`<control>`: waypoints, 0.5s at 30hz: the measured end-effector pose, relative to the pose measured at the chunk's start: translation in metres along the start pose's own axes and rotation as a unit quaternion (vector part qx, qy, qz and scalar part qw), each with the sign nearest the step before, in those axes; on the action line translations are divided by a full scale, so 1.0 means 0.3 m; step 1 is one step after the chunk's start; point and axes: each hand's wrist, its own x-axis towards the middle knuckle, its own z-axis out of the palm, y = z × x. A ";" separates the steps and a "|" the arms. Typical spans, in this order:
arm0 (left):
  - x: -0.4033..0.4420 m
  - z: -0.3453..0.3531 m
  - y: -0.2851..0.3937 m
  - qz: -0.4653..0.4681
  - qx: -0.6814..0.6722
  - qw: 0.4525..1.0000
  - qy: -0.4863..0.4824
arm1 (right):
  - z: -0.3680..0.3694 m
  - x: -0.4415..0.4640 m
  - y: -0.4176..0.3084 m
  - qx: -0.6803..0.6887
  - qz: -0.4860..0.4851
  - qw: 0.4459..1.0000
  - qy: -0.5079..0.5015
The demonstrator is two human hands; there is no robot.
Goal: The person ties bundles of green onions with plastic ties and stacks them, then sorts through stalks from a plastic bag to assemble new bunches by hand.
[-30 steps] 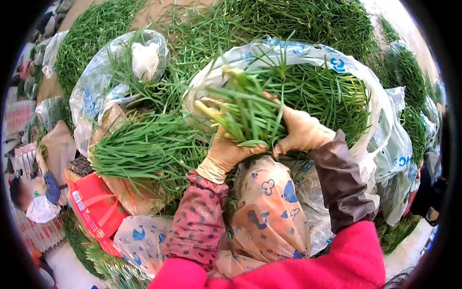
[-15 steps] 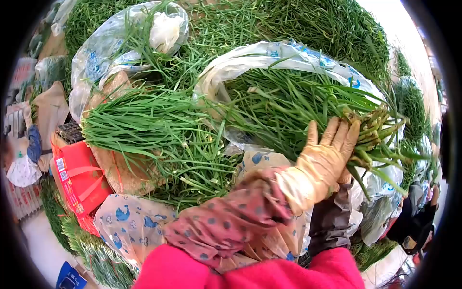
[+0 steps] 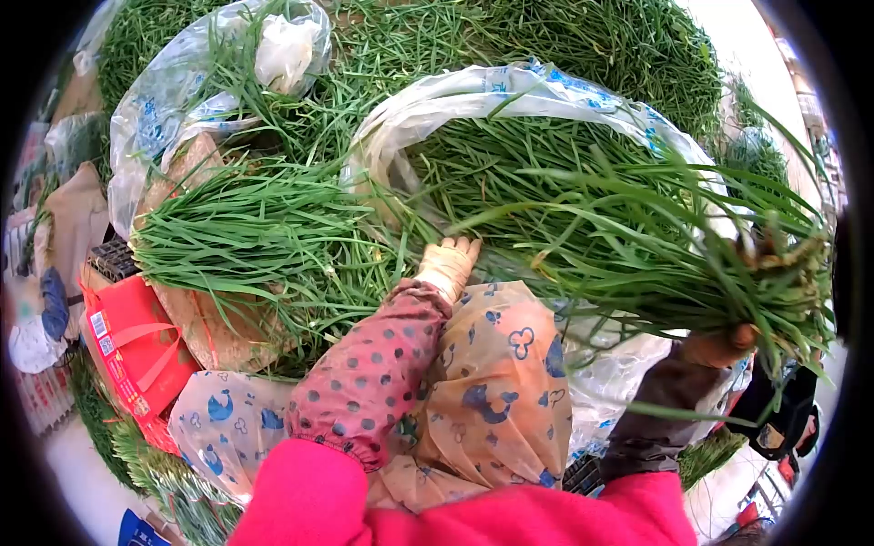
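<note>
My right hand [image 3: 724,346], in a brown glove and dark sleeve cover, is closed around a bunch of Chinese chives [image 3: 628,246]. The brownish root ends are at the right and the long leaves trail left over a clear plastic bag [image 3: 391,118]. More chives lie inside the bag. My left hand [image 3: 451,261], in a pale glove, is at the bag's near left edge with its fingers curled on the plastic; their tips are partly hidden. To its left lies another bunch of chives [image 3: 255,218], leaf tips pointing left.
Loose chives [image 3: 601,45] are heaped at the back. A second clear bag [image 3: 150,109] stands at the back left, above a red box [image 3: 141,341]. A patterned plastic cover [image 3: 501,382] lies over my lap. Another person's sleeve [image 3: 55,305] shows far left.
My right hand has lifted the chive bunch and swung it right. My left hand has let go of the bunch's root end and moved left to the bag's edge.
</note>
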 end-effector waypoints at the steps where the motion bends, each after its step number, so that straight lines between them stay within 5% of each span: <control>1: 0.009 0.008 0.008 -0.032 -0.038 0.998 -0.030 | -0.051 0.010 -0.048 0.015 0.013 1.000 0.004; 4: -0.052 -0.107 0.038 -0.127 -0.030 0.991 0.020 | -0.043 0.026 -0.095 0.037 0.073 0.997 0.004; 6: -0.061 -0.157 0.055 -0.112 -0.021 0.993 0.024 | -0.004 0.016 -0.089 0.026 0.090 0.996 0.007; 8: -0.022 -0.116 0.036 -0.035 0.229 0.968 0.093 | -0.012 -0.026 -0.051 0.009 0.048 0.997 0.055; 9: -0.010 -0.157 0.029 -0.042 0.208 0.977 -0.004 | -0.043 -0.047 -0.034 0.060 0.037 0.997 0.044; 13: 0.032 -0.200 -0.067 -0.093 0.049 0.993 -0.049 | -0.042 -0.101 0.014 0.089 0.071 0.993 0.032; 15: 0.039 -0.255 -0.050 -0.120 0.095 0.973 -0.174 | -0.021 -0.105 0.005 0.114 0.081 0.990 -0.014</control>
